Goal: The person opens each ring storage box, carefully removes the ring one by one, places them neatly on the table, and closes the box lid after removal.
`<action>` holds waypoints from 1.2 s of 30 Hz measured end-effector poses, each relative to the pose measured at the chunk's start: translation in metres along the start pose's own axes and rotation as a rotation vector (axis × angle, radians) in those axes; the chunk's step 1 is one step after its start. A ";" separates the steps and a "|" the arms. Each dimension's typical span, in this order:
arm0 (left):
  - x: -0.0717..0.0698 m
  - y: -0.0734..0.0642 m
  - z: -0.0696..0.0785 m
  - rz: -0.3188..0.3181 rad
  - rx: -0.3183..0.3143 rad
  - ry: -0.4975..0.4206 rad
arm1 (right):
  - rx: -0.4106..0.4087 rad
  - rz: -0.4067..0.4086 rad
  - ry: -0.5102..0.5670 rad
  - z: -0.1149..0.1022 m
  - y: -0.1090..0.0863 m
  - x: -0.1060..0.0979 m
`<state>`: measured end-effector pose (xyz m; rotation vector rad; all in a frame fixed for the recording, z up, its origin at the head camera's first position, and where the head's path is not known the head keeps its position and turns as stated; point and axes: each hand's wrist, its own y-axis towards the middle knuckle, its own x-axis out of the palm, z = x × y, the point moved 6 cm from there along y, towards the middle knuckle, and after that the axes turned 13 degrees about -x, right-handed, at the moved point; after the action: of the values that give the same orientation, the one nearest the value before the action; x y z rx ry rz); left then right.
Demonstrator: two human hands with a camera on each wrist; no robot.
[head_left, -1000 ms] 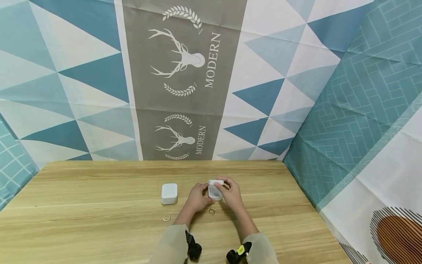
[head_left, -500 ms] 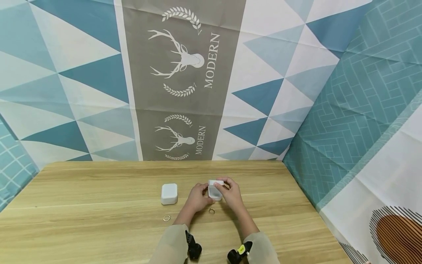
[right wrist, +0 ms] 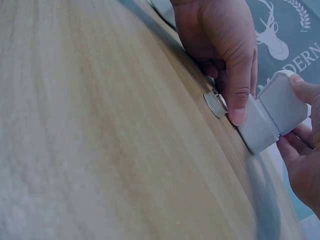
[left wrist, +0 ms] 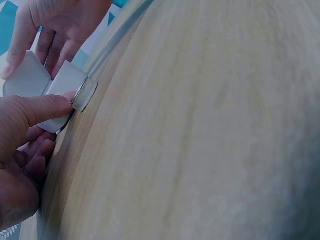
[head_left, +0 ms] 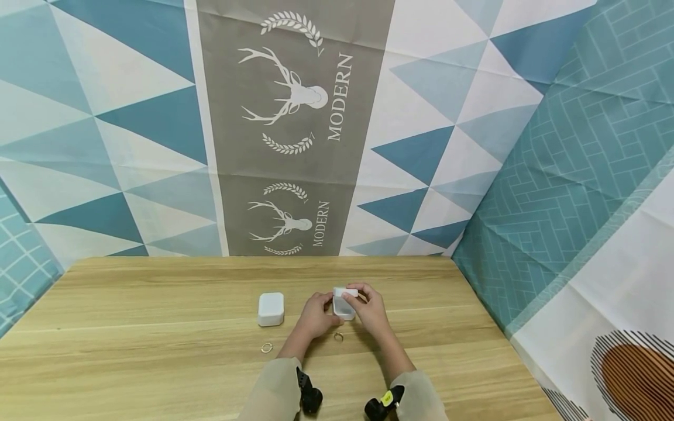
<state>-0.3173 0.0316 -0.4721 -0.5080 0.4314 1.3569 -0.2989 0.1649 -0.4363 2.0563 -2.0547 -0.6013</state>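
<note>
A small white ring box (head_left: 342, 308) sits on the wooden table with its hinged lid (right wrist: 285, 99) raised. My left hand (head_left: 316, 317) grips the base from the left, its thumb along the front side. From the right, my right hand (head_left: 371, 309) pinches the raised lid between thumb and fingers. A ring (head_left: 339, 337) lies on the table just in front of the box; in the left wrist view this ring (left wrist: 86, 95) overlaps my left thumb tip. To the left lies a second ring (head_left: 267, 347), in front of another white box (head_left: 271, 309) whose lid is down.
The wooden table (head_left: 158, 304) reaches back to a patterned cloth wall (head_left: 295, 146) behind it. Another cloth (head_left: 579, 193) hangs along the right side. Dark wrist cameras (head_left: 310, 400) are strapped over both sleeves.
</note>
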 end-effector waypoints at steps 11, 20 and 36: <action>0.001 0.002 -0.001 0.004 -0.004 0.006 | -0.023 -0.011 -0.003 0.008 0.003 -0.001; 0.002 0.002 -0.003 0.004 -0.005 -0.019 | -0.023 -0.002 -0.010 0.031 0.005 -0.002; 0.002 0.002 -0.003 0.005 -0.008 -0.016 | -0.021 -0.041 -0.003 0.008 0.001 -0.001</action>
<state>-0.3186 0.0316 -0.4758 -0.5023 0.4149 1.3673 -0.3027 0.1674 -0.4435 2.0917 -2.0031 -0.6303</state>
